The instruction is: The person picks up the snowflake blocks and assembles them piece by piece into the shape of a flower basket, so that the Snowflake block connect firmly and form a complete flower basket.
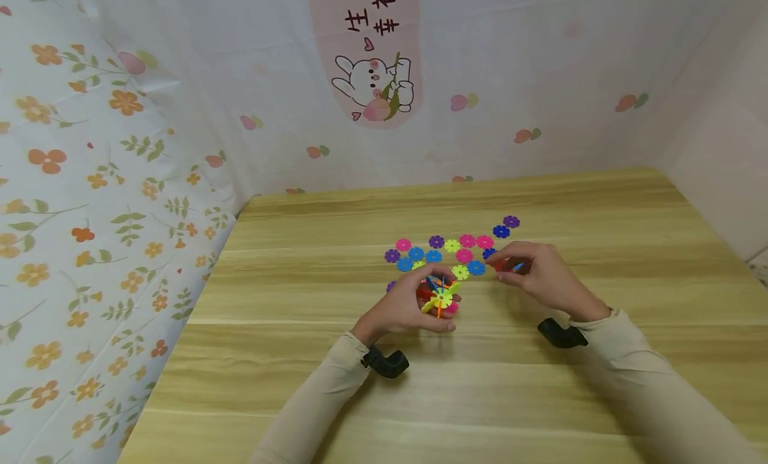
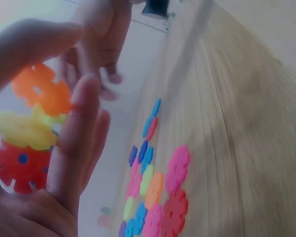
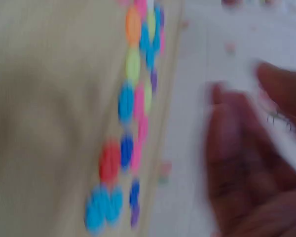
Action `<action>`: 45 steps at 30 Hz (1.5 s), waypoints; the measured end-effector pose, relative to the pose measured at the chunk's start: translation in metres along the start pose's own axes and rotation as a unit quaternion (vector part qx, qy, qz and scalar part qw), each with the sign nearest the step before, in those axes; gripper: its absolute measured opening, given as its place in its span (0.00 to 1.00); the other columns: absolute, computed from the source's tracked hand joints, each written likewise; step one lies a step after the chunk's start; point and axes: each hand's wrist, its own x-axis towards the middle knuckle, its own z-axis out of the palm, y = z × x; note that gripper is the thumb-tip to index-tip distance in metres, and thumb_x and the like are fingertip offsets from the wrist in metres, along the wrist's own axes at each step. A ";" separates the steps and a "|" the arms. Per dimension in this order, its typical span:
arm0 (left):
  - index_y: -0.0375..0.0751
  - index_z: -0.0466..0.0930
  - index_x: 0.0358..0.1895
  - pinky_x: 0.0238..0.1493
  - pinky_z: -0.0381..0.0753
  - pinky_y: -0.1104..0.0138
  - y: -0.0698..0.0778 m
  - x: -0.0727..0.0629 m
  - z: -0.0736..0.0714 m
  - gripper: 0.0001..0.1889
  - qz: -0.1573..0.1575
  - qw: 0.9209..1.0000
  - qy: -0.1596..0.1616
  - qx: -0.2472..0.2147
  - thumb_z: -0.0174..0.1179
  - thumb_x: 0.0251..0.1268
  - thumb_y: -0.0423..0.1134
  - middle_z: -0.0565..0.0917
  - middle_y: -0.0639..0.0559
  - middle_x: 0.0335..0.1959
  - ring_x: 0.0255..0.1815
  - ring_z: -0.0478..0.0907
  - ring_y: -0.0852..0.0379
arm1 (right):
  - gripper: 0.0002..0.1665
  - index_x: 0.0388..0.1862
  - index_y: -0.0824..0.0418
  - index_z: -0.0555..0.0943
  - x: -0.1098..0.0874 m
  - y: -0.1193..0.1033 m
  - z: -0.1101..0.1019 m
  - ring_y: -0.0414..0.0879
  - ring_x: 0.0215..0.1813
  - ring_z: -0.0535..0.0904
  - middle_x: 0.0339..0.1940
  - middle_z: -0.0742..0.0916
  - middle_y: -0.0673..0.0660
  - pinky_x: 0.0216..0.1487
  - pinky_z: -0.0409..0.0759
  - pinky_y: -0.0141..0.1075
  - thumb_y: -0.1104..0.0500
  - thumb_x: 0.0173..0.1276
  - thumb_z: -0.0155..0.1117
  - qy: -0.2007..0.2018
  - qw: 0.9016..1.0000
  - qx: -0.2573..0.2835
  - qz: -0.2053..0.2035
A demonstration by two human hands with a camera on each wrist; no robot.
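In the head view my left hand (image 1: pixel 403 305) holds a joined cluster of notched plastic flower discs (image 1: pixel 443 297), with yellow, orange, red, blue and pink pieces showing. The left wrist view shows its orange disc (image 2: pixel 42 90), yellow disc (image 2: pixel 22 129) and red disc (image 2: pixel 22 166) between thumb and fingers. My right hand (image 1: pixel 549 277) hovers at the right end of the loose discs, fingers bent loosely. Blurred in the right wrist view, the right fingers (image 3: pixel 232 143) show nothing between them. Below that hand lie a red disc (image 3: pixel 110 162) and light blue discs (image 3: pixel 96 210).
Loose discs in pink (image 1: pixel 467 241), purple (image 1: pixel 511 221), blue (image 1: pixel 476 268) and yellow (image 1: pixel 460 272) lie flat across the middle of the wooden table (image 1: pixel 300 357). A printed cloth (image 1: pixel 270 84) hangs along the back. Black wrist mounts (image 1: pixel 387 363) sit under both wrists.
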 end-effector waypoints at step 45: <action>0.58 0.67 0.62 0.51 0.73 0.65 -0.008 0.008 0.011 0.36 -0.003 1.000 0.014 0.027 0.73 0.46 0.44 0.70 0.61 0.59 0.53 0.71 0.61 | 0.10 0.38 0.61 0.83 -0.005 -0.022 0.024 0.46 0.31 0.83 0.31 0.86 0.52 0.33 0.81 0.33 0.71 0.58 0.66 0.002 0.999 0.050 -0.015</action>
